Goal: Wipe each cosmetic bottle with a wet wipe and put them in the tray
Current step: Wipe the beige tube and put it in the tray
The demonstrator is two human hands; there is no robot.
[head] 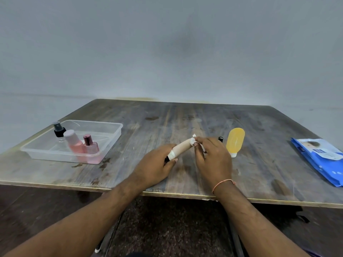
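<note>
Wipes pack (320, 158) print — too blurred to read.

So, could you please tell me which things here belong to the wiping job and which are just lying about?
Job: beige tube, wet wipe, yellow bottle, clear tray holding three bottles, blue wipes pack.
Lying about: small black object behind the right hand.

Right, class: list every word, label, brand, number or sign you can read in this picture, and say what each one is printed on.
Nothing here can be read.
Blue wipes pack: a dark label and white print, too blurred to read.
Small black item behind the right hand: pale marks, too small to read.
Beige tube held by the left hand: a white band, no readable letters.
Yellow bottle and the three bottles in the tray: no visible print.
</note>
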